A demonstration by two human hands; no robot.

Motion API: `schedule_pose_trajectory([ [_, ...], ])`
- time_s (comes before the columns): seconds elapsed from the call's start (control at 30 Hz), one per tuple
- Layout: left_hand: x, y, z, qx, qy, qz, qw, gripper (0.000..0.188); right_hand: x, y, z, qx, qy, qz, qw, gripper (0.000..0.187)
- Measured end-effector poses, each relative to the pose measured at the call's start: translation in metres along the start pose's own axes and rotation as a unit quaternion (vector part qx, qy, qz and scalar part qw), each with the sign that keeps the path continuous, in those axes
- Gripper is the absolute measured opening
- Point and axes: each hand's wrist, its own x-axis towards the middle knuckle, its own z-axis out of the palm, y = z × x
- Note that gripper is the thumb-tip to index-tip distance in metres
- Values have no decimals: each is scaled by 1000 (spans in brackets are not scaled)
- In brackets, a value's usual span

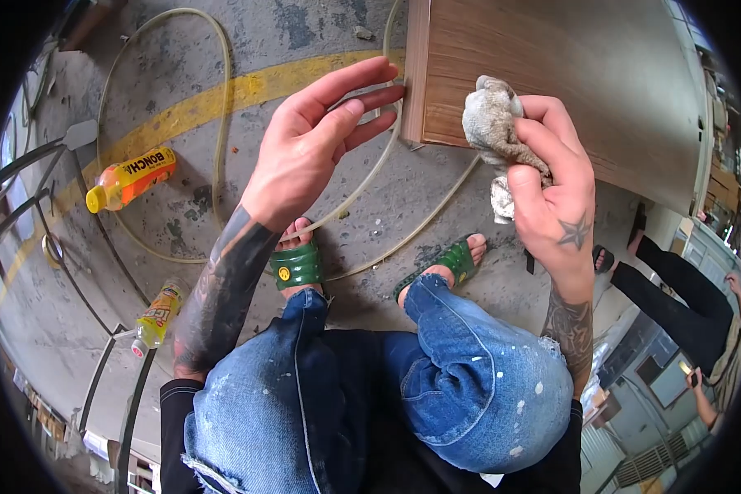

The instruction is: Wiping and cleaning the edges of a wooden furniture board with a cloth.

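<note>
A wooden board or panel piece (552, 49) with brown grain and a pale edge strip fills the upper right. My left hand (317, 136) is held up beside its left edge, palm partly turned inward. Its fingers are stretched out with nothing between them, the tips close to that edge; whether they touch it I cannot tell. Above the panel's near corner, my right hand (556, 177) grips a crumpled, stained rag (494, 123) between thumb and fingers. Part of the rag hangs below the hand.
A pale hose (222, 90) loops over the concrete floor, passing by my feet in green sandals (296, 265). An orange-labelled bottle (136, 177) and a yellow bottle (160, 317) are at left near a metal frame (107, 362). Another person in black trousers (675, 305) is at right.
</note>
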Motion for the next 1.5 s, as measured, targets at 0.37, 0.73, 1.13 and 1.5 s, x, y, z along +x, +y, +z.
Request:
schedule_pose_trajectory([
  [0.37, -14, 25, 31, 314, -6, 154, 937, 48, -4, 4, -14, 536, -55, 177, 824, 54],
  [0.73, 3, 65, 84, 174, -33, -28, 984, 28, 2, -37, -28, 360, -103, 115, 920, 52],
  [1.13, 2, 20, 104, 36, 103, -80, 991, 22, -8, -8, -24, 113, -68, -69, 989, 50],
  [1.5, 2, 59, 44, 399, 179, 94, 894, 32, 44, -6, -35, -188, -110, -184, 959, 42],
])
